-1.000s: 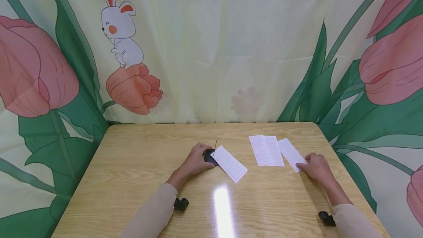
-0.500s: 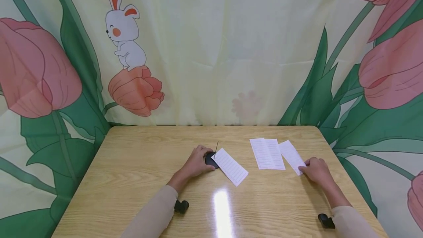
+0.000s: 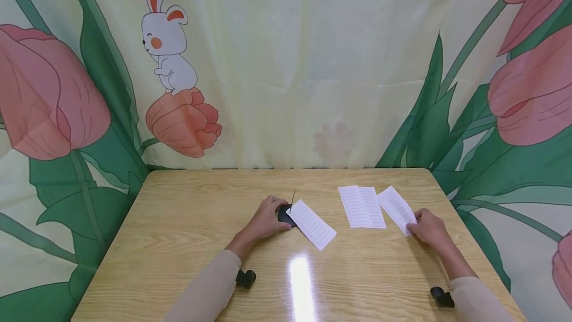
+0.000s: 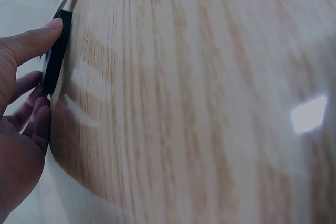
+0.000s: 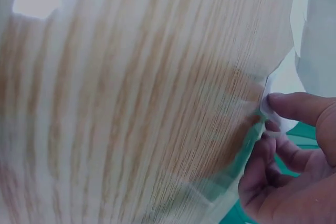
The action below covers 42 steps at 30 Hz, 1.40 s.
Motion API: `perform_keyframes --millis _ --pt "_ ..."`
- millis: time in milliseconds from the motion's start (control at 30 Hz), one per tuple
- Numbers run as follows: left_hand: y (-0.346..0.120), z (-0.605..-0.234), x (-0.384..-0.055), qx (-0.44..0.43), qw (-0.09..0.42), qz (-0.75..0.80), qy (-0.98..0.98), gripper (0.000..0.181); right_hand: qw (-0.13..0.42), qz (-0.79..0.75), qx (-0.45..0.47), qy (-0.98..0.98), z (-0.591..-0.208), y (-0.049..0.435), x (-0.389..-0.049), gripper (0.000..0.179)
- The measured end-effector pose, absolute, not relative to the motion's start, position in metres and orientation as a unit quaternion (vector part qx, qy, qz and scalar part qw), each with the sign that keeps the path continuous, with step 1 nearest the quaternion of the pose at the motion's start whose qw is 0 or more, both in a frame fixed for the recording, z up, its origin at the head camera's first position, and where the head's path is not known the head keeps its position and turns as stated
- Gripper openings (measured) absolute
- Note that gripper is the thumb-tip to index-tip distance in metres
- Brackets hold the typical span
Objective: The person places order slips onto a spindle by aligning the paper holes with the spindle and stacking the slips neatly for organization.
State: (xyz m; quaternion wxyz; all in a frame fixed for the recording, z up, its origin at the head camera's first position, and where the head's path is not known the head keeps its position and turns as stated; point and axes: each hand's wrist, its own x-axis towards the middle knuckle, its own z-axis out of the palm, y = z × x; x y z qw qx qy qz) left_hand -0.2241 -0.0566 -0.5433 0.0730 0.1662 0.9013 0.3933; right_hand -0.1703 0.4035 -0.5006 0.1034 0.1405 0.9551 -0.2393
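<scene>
My left hand grips the round black base of a receipt spike, whose thin needle stands up from it. In the left wrist view, the thumb and fingers hold the edge of the black base. A lined white paper slip has one corner at the needle and slants toward the front right. On the right, my right hand pinches the near end of another lined paper slip, which bows slightly. In the right wrist view, the thumb lies on that slip's end, fingers beneath.
Two more lined slips lie overlapping on the wooden table, just left of the pinched one. A curtain printed with tulips and a rabbit hangs behind the table's far edge. Black wrist cameras sit at both sleeves.
My right fingers have gone from touching the slip's near end to pinching it, and the slip now curves up a little. The left hand stays on the spike's base.
</scene>
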Motion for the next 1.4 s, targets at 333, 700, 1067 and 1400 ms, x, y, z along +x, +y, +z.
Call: perform_keyframes --millis 333,700,1067,1400 --pt "-0.056 -0.542 -0.226 0.162 0.077 0.393 0.902 0.065 0.110 -0.230 0.130 0.958 -0.497 0.408 -0.168 0.056" --pt "-0.056 -0.543 -0.226 0.162 0.079 0.394 0.902 0.066 0.044 -0.245 0.112 0.962 -0.494 0.415 -0.162 0.043" --pt "-0.058 -0.533 -0.225 0.140 0.087 0.442 0.882 0.062 -0.014 -0.247 0.118 0.962 -0.482 0.421 -0.158 0.040" --pt "-0.067 -0.512 -0.231 0.169 0.043 0.473 0.864 0.055 -0.073 -0.233 0.078 0.967 -0.464 0.417 -0.159 0.034"
